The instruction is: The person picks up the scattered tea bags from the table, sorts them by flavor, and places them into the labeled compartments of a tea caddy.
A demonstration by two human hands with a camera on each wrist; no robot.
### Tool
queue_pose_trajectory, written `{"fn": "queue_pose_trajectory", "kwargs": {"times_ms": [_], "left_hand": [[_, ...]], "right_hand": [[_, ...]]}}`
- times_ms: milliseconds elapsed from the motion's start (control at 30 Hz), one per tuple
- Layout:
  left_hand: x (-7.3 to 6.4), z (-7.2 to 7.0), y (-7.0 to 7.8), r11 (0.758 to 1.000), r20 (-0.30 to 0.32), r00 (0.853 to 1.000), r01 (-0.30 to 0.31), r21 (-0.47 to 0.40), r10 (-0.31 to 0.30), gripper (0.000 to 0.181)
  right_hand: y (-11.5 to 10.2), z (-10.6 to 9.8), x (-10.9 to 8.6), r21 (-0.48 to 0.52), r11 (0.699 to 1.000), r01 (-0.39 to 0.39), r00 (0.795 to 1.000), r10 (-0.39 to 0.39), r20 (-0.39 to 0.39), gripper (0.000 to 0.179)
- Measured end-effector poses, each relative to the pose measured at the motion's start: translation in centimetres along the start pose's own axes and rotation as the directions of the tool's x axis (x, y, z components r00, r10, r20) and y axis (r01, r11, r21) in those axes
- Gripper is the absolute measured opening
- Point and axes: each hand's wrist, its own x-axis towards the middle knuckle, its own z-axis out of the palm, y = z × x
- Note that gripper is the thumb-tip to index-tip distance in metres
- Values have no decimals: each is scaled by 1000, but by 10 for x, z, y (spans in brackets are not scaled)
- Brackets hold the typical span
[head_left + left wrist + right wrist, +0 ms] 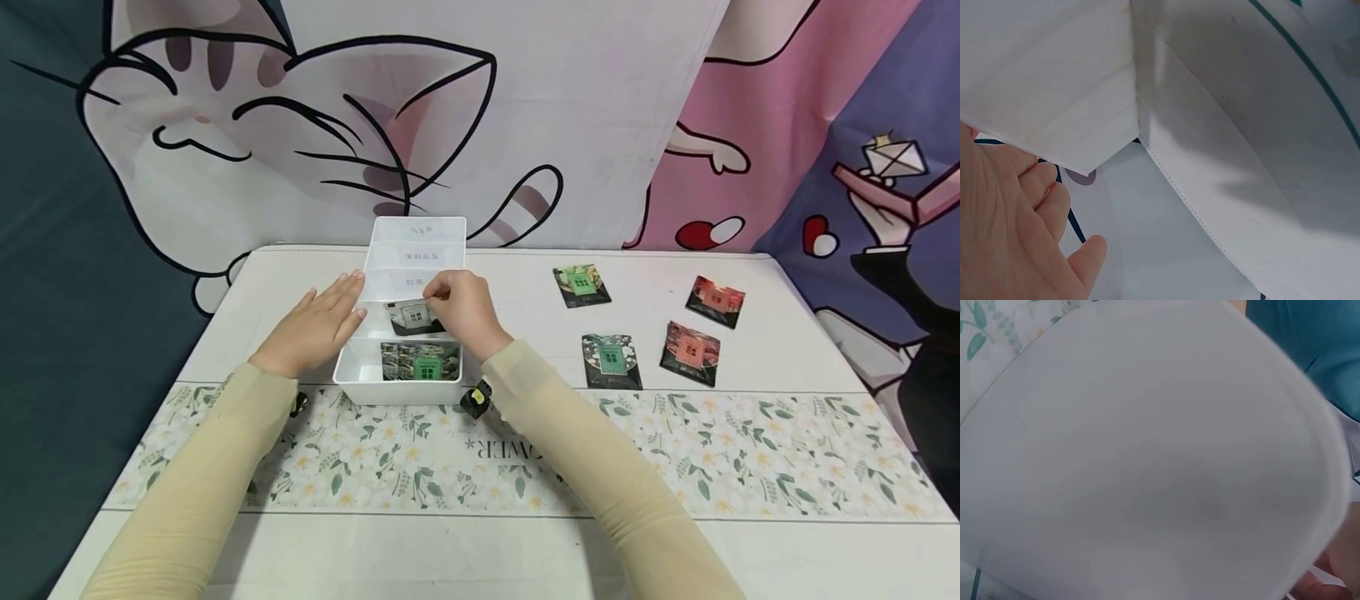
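A white divided box [397,394] with paper labels in its rear compartments stands on the table. My right hand [467,310] pinches a dark tea sachet [407,317] by its right end, over the middle compartments. Several dark sachets with a green label [428,368] stand in the front compartment. At the box's left side lies my left hand [311,327], fingers straight and fingertips right at the rim. The left wrist view has the left hand [1019,212] beside the box's outer wall [1047,75]. In the right wrist view the box wall [1160,444] hides most of the right hand [1342,556].
To the right of the box lie two green-labelled sachets, one farther back [582,285] and one nearer [612,362]. Farther right are two red-labelled sachets [716,301]. A floral strip [375,467] crosses the table [360,546]. Behind hangs a cartoon cloth [585,100].
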Motion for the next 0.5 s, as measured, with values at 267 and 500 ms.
{"fn": "queue_pose_trajectory", "kwargs": {"times_ms": [267,500], "left_hand": [[0,-1,0,1000,6,1000,2,-4,-2,67],[0,-1,0,1000,18,1000,3,2,-3,67]], "right_hand": [[1,1,2,-51,999,13,1000,-14,-5,7],[2,0,3,-54,998,19,1000,-20,-10,6]]}}
